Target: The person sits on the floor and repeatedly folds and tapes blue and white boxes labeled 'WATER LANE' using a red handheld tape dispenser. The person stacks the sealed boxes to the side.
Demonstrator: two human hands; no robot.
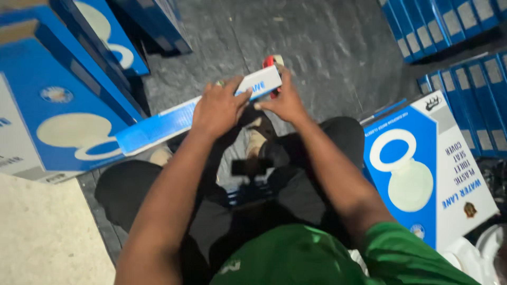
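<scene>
We held long flat blue-white box (185,117) above our knees: left hand (217,108) fingers clamped on top, right hand (285,102) fingers pinching white end. Large blue-white cartons (53,100) left, another (428,169) right.

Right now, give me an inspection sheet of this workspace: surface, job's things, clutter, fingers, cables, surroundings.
Surface: dark grey floor, bare patch ahead of the knees.
Job's things: flat blue and white box held edge-up across the lap; red tape dispenser behind its right end, mostly hidden.
Clutter: small dark object on the floor between the legs, too blurred to tell.
Fingers: left hand lies over the box's top edge, fingers bent on it; right hand touches the box's right end beside the dispenser.
Cables: nothing seen.
Surroundings: large blue box at left, printed blue and white box at right, rows of blue boxes standing on edge top right, pale slab bottom left.
</scene>
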